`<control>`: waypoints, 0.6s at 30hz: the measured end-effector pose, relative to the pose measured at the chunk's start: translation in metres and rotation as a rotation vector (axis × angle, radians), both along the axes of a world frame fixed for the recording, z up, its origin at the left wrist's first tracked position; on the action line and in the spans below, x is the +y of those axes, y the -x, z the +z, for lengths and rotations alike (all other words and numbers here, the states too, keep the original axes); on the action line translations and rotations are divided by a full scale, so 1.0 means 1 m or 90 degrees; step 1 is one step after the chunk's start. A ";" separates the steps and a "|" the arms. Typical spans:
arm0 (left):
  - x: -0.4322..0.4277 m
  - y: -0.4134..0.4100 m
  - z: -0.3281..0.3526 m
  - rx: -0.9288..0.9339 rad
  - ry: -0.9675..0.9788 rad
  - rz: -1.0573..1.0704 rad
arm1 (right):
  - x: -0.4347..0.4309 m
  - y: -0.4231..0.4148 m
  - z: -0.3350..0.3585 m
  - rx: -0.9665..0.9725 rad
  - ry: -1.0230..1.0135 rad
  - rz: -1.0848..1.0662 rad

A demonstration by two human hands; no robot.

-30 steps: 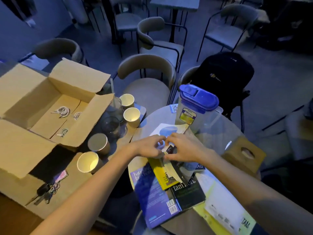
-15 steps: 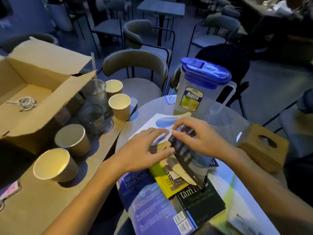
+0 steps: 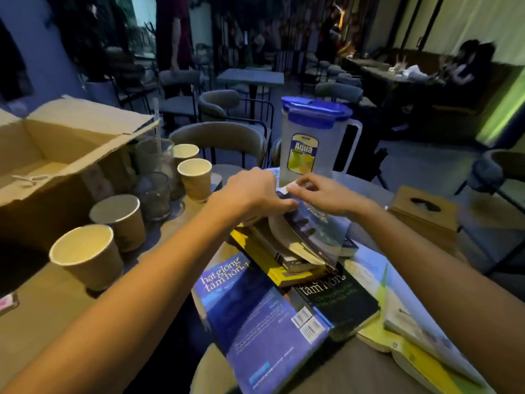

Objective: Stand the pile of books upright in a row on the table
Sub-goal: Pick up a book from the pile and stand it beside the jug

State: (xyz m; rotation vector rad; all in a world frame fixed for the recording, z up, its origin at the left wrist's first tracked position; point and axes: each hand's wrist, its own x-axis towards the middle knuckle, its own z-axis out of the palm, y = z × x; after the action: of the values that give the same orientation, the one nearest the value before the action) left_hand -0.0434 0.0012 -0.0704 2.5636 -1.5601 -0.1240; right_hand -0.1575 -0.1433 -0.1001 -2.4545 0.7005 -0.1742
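Nearest, flat on the round surface and hanging partly over its near edge: a blue book, cover up. Just beside it on the right, a black book, also flat, overlapping a pale, yellow-edged book at the far right. None of these upright yet; apparently left spread as the loose foot of the pile, waiting for their turn.

Further in, on top of a yellow book and some darker ones: the top book, tilted, with far edge raised and pages sagging toward the viewer. Held so most likely to peel it off the pile before standing it on its lower edge.

On this book, both hands. Left hand curled over the left side, fingertips pressed on the cover, seemingly to keep the book from sliding. Right hand pinching the raised far edge with the fingertips, seemingly to lift.

To the left, on a separate wooden surface: paper cups, glasses and an open cardboard box, grouped apart from the books. To the right, a wooden tissue box. Just behind the hands, a clear pitcher with blue lid, near enough to serve as a stop for the row, or to be knocked over; care needed there. Beyond, chairs and another table, dim.
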 end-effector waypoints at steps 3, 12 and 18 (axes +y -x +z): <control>-0.001 0.009 -0.005 -0.058 0.048 0.028 | 0.004 -0.004 0.002 0.001 0.041 0.028; 0.017 0.014 -0.022 -0.160 0.178 0.016 | -0.008 -0.024 -0.002 0.032 0.262 0.059; 0.029 -0.012 -0.002 -0.143 0.333 -0.048 | -0.015 -0.015 0.040 -0.053 0.300 0.076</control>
State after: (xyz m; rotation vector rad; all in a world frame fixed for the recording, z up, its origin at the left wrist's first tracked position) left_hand -0.0312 0.0302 -0.0725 2.1604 -1.5081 0.5124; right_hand -0.1423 -0.1586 -0.0598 -2.9055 0.5175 -0.4352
